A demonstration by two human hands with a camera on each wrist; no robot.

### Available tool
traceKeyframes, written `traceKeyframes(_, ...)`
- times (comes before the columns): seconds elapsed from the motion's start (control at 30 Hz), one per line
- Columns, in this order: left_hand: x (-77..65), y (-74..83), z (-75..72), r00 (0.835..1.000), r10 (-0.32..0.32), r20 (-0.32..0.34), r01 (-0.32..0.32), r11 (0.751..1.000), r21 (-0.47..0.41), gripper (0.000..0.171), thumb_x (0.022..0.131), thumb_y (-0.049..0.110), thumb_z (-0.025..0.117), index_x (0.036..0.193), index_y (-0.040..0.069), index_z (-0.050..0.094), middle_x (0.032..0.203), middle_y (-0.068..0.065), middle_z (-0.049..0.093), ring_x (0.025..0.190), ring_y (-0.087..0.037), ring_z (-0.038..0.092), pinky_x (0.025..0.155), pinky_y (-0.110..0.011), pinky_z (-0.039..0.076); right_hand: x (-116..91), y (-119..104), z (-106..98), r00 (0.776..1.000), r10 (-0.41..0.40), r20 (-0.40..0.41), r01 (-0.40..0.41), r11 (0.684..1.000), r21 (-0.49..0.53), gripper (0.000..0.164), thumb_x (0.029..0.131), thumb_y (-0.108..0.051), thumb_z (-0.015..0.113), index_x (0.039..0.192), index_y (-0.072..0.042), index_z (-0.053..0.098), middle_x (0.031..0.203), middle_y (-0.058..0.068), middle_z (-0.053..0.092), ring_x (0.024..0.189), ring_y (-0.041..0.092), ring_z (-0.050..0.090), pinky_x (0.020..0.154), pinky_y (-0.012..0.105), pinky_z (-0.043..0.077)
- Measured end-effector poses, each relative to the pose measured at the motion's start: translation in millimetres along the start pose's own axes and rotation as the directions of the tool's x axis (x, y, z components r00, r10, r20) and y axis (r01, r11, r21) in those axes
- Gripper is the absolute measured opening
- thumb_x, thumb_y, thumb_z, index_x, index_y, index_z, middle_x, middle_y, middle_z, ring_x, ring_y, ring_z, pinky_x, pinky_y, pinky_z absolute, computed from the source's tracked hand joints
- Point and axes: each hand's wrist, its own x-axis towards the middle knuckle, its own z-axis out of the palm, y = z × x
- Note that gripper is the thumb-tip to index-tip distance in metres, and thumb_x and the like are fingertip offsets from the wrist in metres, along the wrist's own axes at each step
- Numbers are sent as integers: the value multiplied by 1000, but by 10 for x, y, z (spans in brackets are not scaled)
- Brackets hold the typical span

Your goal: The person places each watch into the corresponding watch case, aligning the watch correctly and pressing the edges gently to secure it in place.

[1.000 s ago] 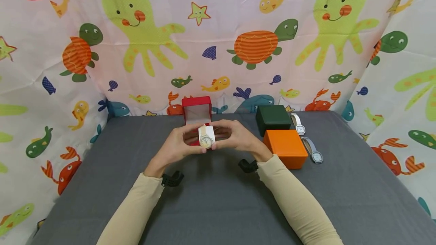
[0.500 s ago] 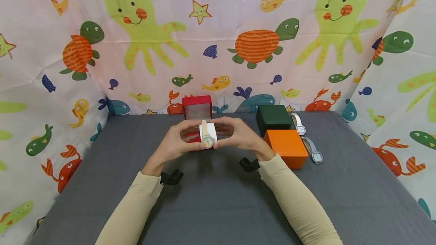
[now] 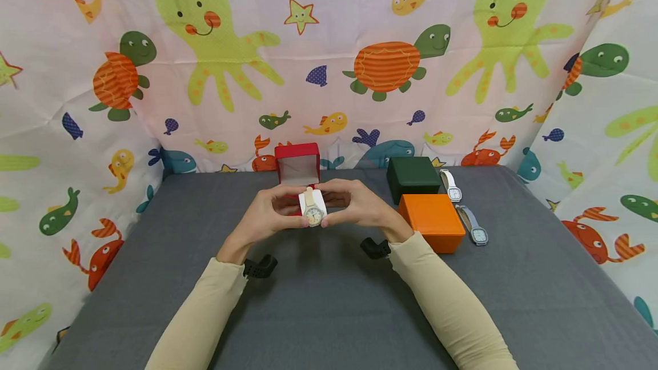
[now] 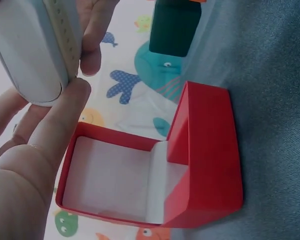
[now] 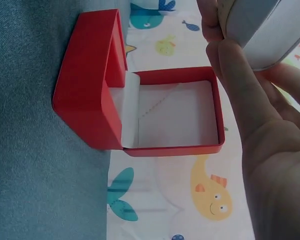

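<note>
A wristwatch with a cream strap is wrapped round a white cushion, held up in front of the red box. My left hand grips the cushion from the left, thumb at the watch's lower edge. From the other side my right hand grips it too, thumb near the watch case. Both wrist views show the cushion's white side between fingers, with the holed strap along it. Behind the hands stands the red watch box, lid raised, pale lining inside.
A dark green box and an orange box stand to the right, close together. Beside them lie a white-strapped watch and a grey-blue watch. A printed cloth hangs behind the grey table.
Both hands keep their grip on the cushion. The watch has tilted slightly and shifted a little in the hands; the boxes and other watches stay in place.
</note>
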Motion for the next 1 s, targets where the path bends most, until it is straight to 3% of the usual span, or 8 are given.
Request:
traceKeyframes(0.17,-29,65,-1,1000,26,-12,-25,993,114,57,78,15,80,130,10,57,124,-6,54,110,-27,57,93,-43,49,19,-3,1,1000,19,-20,-18,1000,11,64,78,0,76,135,5,47,126,18,54,111,36,56,97,51,43)
traceKeyframes(0.3,-30,134,9,985,170,-37,-155,954,257,59,78,16,79,132,15,55,130,-1,52,117,-24,50,91,-45,50,58,125,-20,997,32,-70,-29,999,42,60,80,1,74,134,4,47,126,19,52,109,37,57,93,46,47)
traceKeyframes(0.4,-31,183,51,958,286,-11,-263,896,357,59,76,16,82,129,16,57,133,0,50,120,-20,46,88,-39,52,76,243,-37,996,38,-79,-34,998,55,56,81,0,73,132,2,49,124,17,54,106,36,59,89,39,51)
traceKeyframes(0.53,-41,215,116,912,407,39,-374,790,486,53,74,16,83,122,11,63,130,-4,53,118,-18,46,83,-35,55,89,318,-36,999,17,-49,-13,997,81,53,83,-9,75,130,0,51,121,17,57,104,34,60,87,35,52)
traceKeyframes(0.67,-40,224,143,869,488,76,-429,670,606,51,72,16,84,119,6,66,123,-7,58,116,-19,50,86,-36,53,89,303,-25,999,-10,-35,13,995,97,54,83,-15,75,129,1,50,120,18,56,103,35,59,90,38,51)
traceKeyframes(0.77,-34,240,153,848,518,112,-454,601,658,54,72,19,84,120,5,66,123,-7,61,117,-21,51,92,-36,50,80,194,-15,999,-32,-29,35,995,93,53,83,-5,73,129,4,48,122,21,53,107,39,56,94,44,48)
traceKeyframes(0.87,-26,250,162,837,530,136,-467,563,682,56,72,19,84,123,5,65,124,-7,61,119,-23,52,95,-36,48,71,107,-21,998,-47,-31,49,996,77,55,81,0,72,130,7,46,125,22,51,111,40,53,98,44,45)
traceKeyframes(1.0,-17,228,160,844,517,146,-460,556,693,60,72,16,84,127,5,62,128,-9,59,122,-24,51,96,-37,47,66,24,-30,998,-42,-38,45,997,67,57,80,3,72,130,7,44,127,21,49,114,39,52,99,43,44)
